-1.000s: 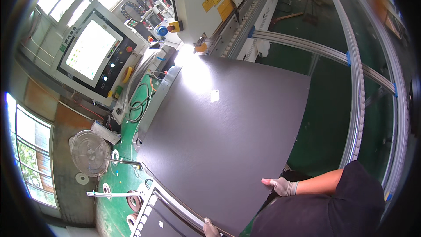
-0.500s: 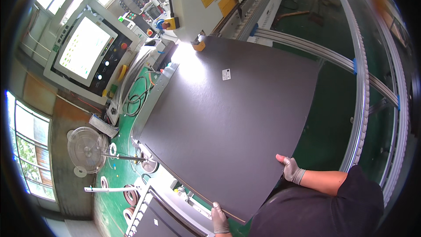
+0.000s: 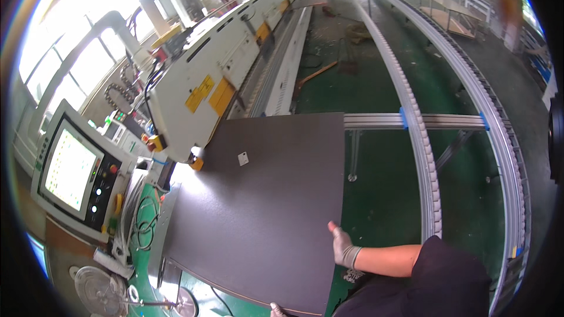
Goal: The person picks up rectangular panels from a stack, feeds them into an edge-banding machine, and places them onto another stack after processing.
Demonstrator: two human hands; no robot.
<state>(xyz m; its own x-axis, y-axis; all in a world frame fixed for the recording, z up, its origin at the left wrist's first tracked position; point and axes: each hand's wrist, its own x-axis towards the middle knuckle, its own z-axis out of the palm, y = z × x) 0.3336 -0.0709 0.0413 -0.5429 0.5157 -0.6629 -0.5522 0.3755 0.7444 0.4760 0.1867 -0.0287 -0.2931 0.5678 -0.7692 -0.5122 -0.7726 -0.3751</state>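
A large dark grey board (image 3: 264, 211) lies flat in front of me, with a small white label (image 3: 243, 158) near its far end. Its far left side runs along the long white machine (image 3: 200, 76), beside a yellow bracket (image 3: 196, 165). My right hand (image 3: 343, 248), in a pale glove, is closed on the board's right edge, its thumb on top and the fingers mostly hidden. At the near edge my left hand (image 3: 277, 310) holds the board; only the thumb side of the glove shows, the rest cut off by the frame.
A control panel with a lit screen (image 3: 70, 167) stands at the left, and a fan (image 3: 100, 290) below it. Long metal roller rails (image 3: 411, 100) run away on the right, joined by a crossbar (image 3: 376, 120). Cables (image 3: 144, 223) lie on the green floor.
My view has swung up and right, showing more of the machine and rails. The board has turned and shifted left, its far end now farther along the machine. Both hands still hold it.
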